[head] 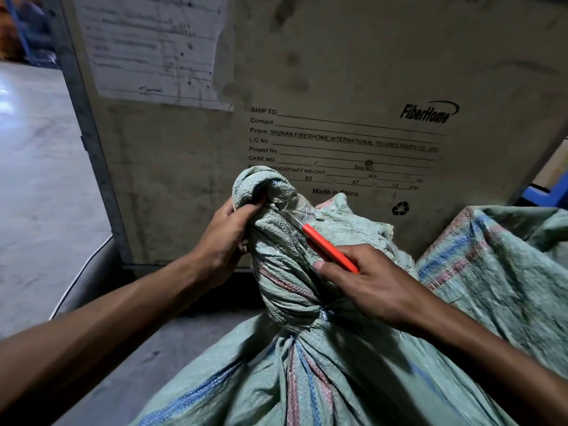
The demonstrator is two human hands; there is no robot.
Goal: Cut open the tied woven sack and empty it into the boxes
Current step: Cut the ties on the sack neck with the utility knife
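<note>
Green woven sack (322, 373) in front of you, neck tied. Your left hand (224, 241) clenches bunched top; right hand (365, 281) pinches orange cutter (329, 248), blade at clear tape. Crate (338, 87) behind reads "FiberHome", "Made in China".

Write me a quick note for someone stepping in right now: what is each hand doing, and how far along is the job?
Left hand: grip closed on the bunched neck of the green woven sack.
Right hand: holds an orange-handled cutter, tip at the clear tie near the top of the neck.
Second sack lies to the right, against the FiberHome crate.
Done: neck gathered, blade placed.
Left: cut the tie, open the sack, empty it. No open boxes in view.
</note>
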